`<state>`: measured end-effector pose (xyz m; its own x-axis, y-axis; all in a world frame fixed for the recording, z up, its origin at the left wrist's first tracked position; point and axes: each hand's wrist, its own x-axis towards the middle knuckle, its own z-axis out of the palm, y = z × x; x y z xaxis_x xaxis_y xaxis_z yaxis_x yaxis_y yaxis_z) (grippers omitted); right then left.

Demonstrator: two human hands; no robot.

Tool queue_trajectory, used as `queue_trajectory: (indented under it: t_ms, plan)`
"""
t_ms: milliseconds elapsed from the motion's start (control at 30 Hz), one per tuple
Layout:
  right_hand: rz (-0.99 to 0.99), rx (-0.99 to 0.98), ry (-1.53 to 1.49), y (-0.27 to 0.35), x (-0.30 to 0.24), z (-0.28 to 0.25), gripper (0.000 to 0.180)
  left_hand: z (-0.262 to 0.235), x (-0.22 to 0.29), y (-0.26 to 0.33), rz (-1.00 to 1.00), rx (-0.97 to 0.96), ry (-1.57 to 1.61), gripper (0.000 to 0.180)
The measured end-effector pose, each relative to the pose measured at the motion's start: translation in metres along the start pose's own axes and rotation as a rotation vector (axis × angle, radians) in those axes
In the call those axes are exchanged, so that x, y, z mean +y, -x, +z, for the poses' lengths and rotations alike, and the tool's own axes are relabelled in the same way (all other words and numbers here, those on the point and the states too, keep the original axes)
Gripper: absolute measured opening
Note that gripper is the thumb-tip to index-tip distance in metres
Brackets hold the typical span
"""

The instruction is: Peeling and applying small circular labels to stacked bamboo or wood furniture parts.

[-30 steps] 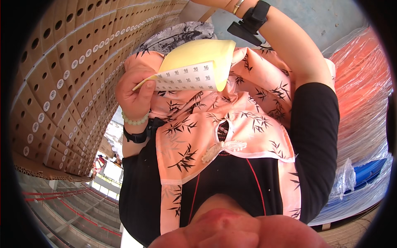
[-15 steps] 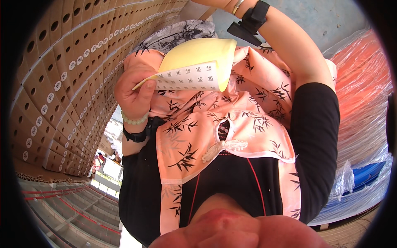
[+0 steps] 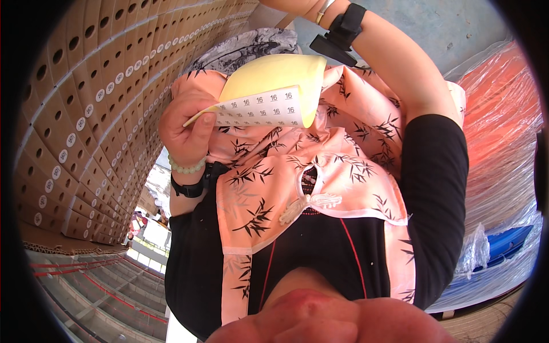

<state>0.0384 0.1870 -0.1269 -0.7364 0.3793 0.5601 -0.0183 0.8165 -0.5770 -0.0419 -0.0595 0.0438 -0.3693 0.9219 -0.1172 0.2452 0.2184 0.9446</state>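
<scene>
A sheet of number labels point(image 3: 263, 108), white with printed rows and a yellow backing, is pinched at one edge by my left hand point(image 3: 186, 123). The sheet curls upward in front of a pink apron point(image 3: 251, 188) with black bamboo leaves. My thumb presses on its near side, the fingers behind it. At the top edge of the view my right hand point(image 3: 291, 4) shows only in part, stretched out beyond the sheet. Its fingers are cut off by the frame, so what it touches is hidden. A black band with a device point(image 3: 343, 34) sits on my right wrist.
On the left stands a tall stack of brown cardboard boxes point(image 3: 86, 126) with round holes and round white labels. To the right, clear plastic film wraps orange goods point(image 3: 497, 103) and a blue item point(image 3: 506, 243). A black-and-white marbled cloth point(image 3: 246, 48) lies past the sheet.
My right arm has shifted slightly to the left and up. The box stack sits a little differently in the view. My left hand keeps its hold on the label sheet.
</scene>
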Motion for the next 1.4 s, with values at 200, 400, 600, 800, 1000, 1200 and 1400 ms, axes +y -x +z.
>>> queue_trajectory:
  t_ms: [200,400,600,800,1000,1200,1400]
  plan:
    - [0.1,0.021,-0.014,-0.002,0.007,-0.013,0.022,0.002,0.001,-0.002,0.006,0.013,0.011,0.014]
    - [-0.01,-0.063,0.114,-0.014,0.012,-0.022,0.028,0.005,0.011,-0.002,0.016,-0.008,0.013,0.012]
    - [-0.093,-0.233,0.319,-0.015,0.032,-0.039,0.027,-0.021,0.047,0.015,0.151,-0.302,0.225,0.014]
    - [-0.169,-0.438,0.384,-0.031,0.005,-0.092,0.028,-0.09,0.027,0.09,0.189,-0.059,0.488,0.021]
    - [-0.003,-0.508,0.137,-0.042,-0.065,-0.134,0.022,-0.109,0.014,0.145,0.145,0.303,0.314,0.027]
    - [0.04,-0.589,-0.317,-0.085,-0.202,-0.146,0.04,-0.089,0.003,0.115,0.399,0.404,-0.092,0.014]
    - [-0.228,-0.651,-0.089,-0.094,-0.217,-0.145,0.054,-0.066,0.003,0.057,0.726,0.383,-0.159,0.017]
